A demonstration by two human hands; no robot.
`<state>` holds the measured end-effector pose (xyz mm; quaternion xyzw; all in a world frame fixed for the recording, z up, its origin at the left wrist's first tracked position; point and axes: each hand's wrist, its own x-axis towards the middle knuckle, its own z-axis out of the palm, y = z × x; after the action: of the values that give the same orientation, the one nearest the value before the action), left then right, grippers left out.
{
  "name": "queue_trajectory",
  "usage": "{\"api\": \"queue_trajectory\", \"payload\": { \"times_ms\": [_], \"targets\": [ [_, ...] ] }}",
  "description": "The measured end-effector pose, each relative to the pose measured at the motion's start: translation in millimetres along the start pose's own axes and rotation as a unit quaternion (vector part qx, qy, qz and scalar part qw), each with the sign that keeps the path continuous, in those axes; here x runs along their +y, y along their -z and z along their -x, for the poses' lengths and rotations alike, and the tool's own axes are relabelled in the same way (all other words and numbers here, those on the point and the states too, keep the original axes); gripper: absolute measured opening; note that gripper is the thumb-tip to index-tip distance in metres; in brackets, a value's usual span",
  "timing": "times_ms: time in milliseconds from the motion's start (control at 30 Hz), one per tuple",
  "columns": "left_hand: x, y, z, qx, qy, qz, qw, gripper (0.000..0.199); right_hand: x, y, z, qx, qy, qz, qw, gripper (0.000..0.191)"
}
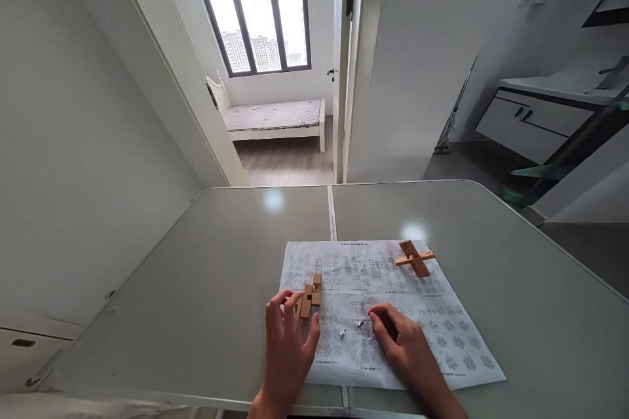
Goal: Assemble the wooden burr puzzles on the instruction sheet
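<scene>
Across the table [236, 275]: I view a printed paper sheet [351, 294], creased and lying flat over the seam between two panels.
Wooden blocks [306, 301]: grouped at the sheet's left edge, beside the fingers of my left hand.
Left hand [287, 350]: partly open, fingers bent over the nearest block, thumb spread apart; I cannot tell whether the fingertips press on it.
Right hand [405, 344]: above the sheet's lower middle, fingers curled, thumb and forefinger close together; I cannot tell whether anything is pinched between them.
Silver scraps [343, 334]: two small crumpled bits on the sheet, between my hands, the right one near the right fingertips.
Wooden cross [415, 259]: crossed pieces at the sheet's upper right, well apart from both hands.
Beyond the table: a doorway shows me a bed [275, 115] beneath a window [254, 16].
</scene>
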<state>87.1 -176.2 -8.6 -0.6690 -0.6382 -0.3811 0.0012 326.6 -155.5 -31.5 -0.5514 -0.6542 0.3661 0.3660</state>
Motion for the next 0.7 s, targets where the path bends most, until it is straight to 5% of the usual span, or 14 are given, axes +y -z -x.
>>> {"api": "queue_trajectory", "payload": {
  "times_ms": [233, 700],
  "targets": [
    [-9, -3.5, -1, -0.1, 0.029, 0.012, 0.994, 0.038, -7, -1, -1, 0.026, 0.003, -0.031, 0.999, 0.032],
    [-5, 8.4, -2, -0.106, 0.15, 0.129, 0.975, 0.04, -3, -2, -1, 0.021, -0.003, -0.026, 0.999, 0.033]
  ]
}}
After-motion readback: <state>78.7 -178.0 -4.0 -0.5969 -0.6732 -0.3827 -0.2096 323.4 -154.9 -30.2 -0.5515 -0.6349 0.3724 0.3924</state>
